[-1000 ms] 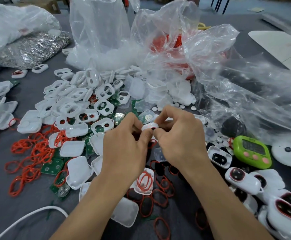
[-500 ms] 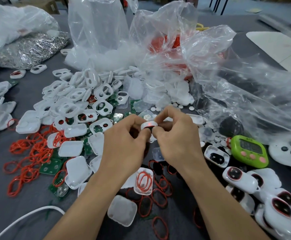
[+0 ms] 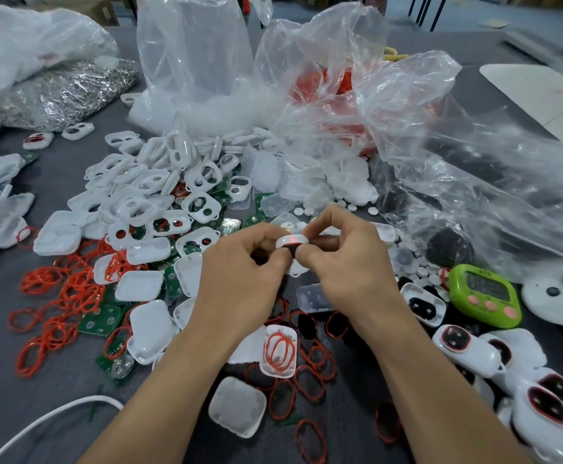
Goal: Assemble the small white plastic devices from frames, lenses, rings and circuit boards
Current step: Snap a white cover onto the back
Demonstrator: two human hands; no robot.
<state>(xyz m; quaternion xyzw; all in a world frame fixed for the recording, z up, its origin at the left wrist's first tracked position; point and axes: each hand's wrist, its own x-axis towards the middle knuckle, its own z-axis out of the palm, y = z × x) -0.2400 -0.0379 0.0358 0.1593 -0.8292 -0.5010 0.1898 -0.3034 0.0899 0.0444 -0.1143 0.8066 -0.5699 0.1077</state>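
Observation:
My left hand (image 3: 240,283) and my right hand (image 3: 350,272) meet over the middle of the table and pinch one small white device (image 3: 292,243) between fingertips and thumbs. A red light glows on its top and a dark part shows under its white rim. White frames (image 3: 159,195) lie heaped behind my left hand. Red rings (image 3: 59,309) are scattered at the left and below my hands. Green circuit boards (image 3: 101,321) lie among them. Clear square lenses (image 3: 238,405) sit near my forearms. Finished devices (image 3: 467,349) lie at the right.
Big clear plastic bags (image 3: 424,145) stand behind and to the right. A bag of shiny metal parts (image 3: 66,92) lies far left. A green timer (image 3: 486,294) sits at the right. A white cable (image 3: 49,420) crosses the near left corner. Small white discs (image 3: 420,272) lie scattered.
The device between my fingers has turned, so its red-lit top and dark underside now show. Both hands stay in the same place.

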